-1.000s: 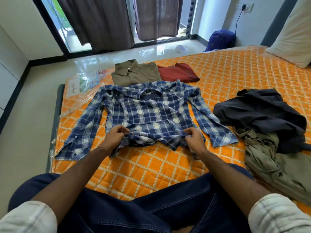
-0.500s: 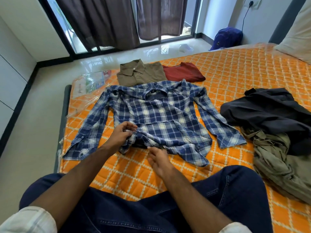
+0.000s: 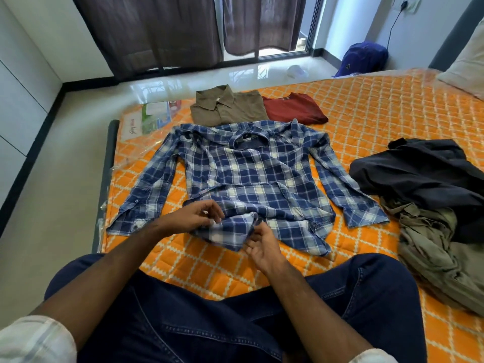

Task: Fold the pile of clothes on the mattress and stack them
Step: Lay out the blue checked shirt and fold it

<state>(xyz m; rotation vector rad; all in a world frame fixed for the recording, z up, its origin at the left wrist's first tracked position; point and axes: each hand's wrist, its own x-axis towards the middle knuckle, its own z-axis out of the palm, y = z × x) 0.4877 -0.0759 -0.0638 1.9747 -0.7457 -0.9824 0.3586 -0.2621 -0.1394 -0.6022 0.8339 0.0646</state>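
The plaid shirt is lying face up in the centre of the frame on the orange mattress, collar toward the top, both sleeves splayed out to the sides. It looks spread flat so the fold lines can be set, but the hem at lower centre is bunched and turned over, so it is not ready to fold yet.

The left hand is sitting on the left part of the hem, fingers curled and pinching a fold of the cloth, probably anchoring that side. The right hand is hovering just right of the bunched corner, fingers loosely bent and apart; it seems to be touching the edge, but I cannot tell whether it actually has a hold. My read is that it is reaching in to pull the flipped hem straight.

Two folded pieces are lying side by side in the upper centre just past the collar, the olive shirt left and the red shirt right, touching each other, likely parked there as the done items and not yet stacked.

The unfolded pile is waiting at the right edge, a dark garment lying over a khaki garment, near the shirt's right sleeve and within reach. Task is roughly half done by that count.

The person's knees in dark jeans are filling the bottom of the frame.
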